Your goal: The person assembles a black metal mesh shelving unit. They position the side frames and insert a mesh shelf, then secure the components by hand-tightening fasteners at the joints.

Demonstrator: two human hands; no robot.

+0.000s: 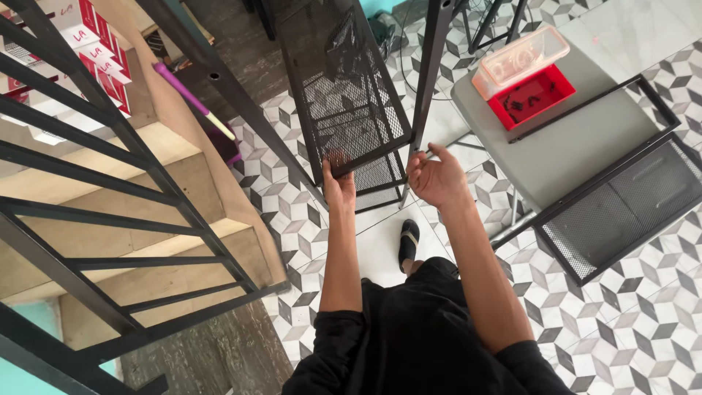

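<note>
patterned floor tiles (629,322) beneath grey table (578,146), wooden stairs (146,219) alongside.

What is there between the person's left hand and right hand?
In the head view, between the left hand and right hand lie the mesh shelf's front edge and a black upright post.

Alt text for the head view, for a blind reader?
A person's left hand grips the near edge of a black mesh shelf in a metal rack, while the right hand hovers open beside the rack's upright post, above patterned floor tiles.
</note>
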